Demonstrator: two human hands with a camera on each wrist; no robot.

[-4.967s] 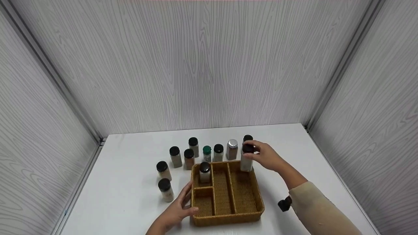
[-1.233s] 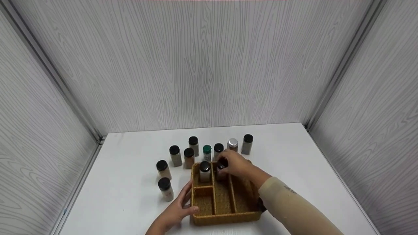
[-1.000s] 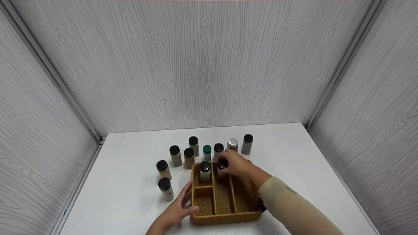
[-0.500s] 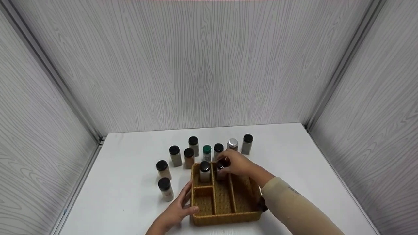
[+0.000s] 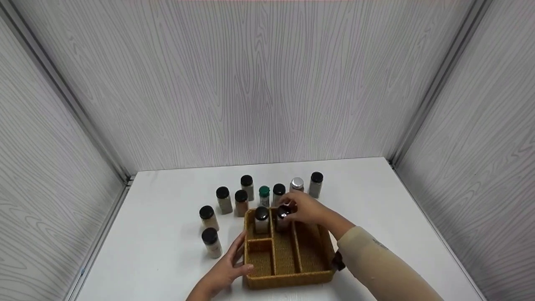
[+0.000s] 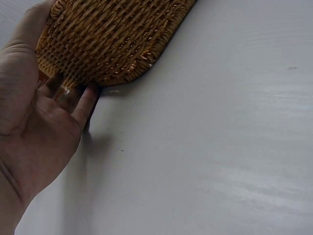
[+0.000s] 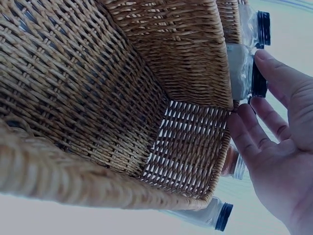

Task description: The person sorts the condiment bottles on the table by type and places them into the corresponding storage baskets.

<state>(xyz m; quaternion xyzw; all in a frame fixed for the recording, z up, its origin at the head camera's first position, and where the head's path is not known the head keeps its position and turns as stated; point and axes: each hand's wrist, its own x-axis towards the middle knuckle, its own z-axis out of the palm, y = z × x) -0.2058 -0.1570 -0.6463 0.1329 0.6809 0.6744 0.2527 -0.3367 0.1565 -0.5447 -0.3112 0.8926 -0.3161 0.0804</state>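
A brown woven basket with several compartments stands on the table. My left hand grips its near left corner, fingers along the side wall and thumb at the front; the wicker wall fills the top of the left wrist view. A black-capped spice jar stands upright at the back of the middle compartment. Around its cap lies my right hand, fingers loosened; in the right wrist view the thumb touches the black cap while the other fingers spread away. Another spice jar stands in the back left compartment.
Behind the basket stand a green-capped jar, a silver-capped jar and several black-capped ones, including a far right jar. Left of the basket are two pale jars, the nearer jar close to my left hand. Grey panels surround the table.
Since the earliest frame, my right hand has brought the jar from above the right compartment into the middle one. Its fingers have now loosened from the cap. The left hand stays put.
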